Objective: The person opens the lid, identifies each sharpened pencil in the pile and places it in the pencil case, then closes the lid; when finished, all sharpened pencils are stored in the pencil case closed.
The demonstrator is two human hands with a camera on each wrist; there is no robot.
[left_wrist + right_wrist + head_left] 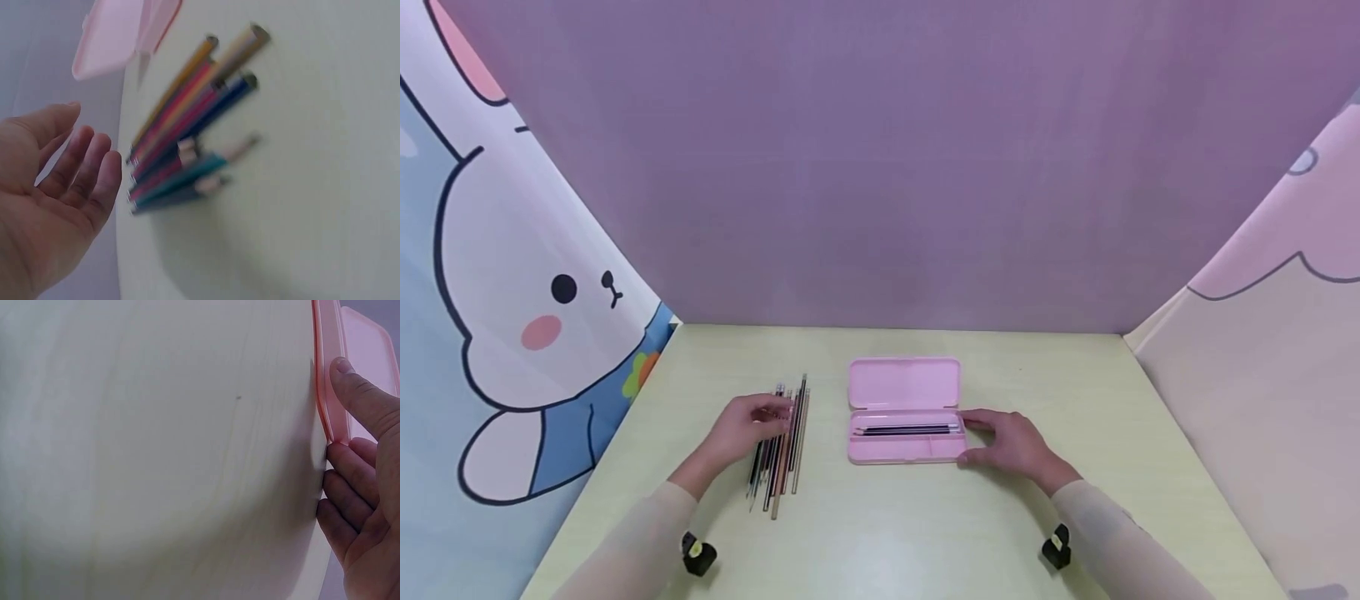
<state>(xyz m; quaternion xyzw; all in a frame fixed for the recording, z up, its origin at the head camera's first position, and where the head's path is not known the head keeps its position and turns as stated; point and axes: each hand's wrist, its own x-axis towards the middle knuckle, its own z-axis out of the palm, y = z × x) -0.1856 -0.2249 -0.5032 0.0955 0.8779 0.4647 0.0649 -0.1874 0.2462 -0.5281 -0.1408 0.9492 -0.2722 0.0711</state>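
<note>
A pink pencil case (887, 452) lies on the table with its lid (904, 383) tipped back. Several dark pencils (902, 431) lie lengthwise in its rear compartment. My right hand (1009, 443) holds the case's right end, thumb at the front corner and fingers toward the back; the right wrist view shows the thumb on the pink wall (337, 412). To the left of the case, loose pencils (181, 131) of several colours lie in a bundle. Over them is my left hand (747, 429), its fingers loosely bent and holding nothing; in the left wrist view it is apart from the pencils.
The pale wooden table (880, 533) ends at a purple backdrop (895, 183). A panel with a cartoon rabbit (542, 275) stands along the left side, and a pink and cream panel (1270, 350) along the right.
</note>
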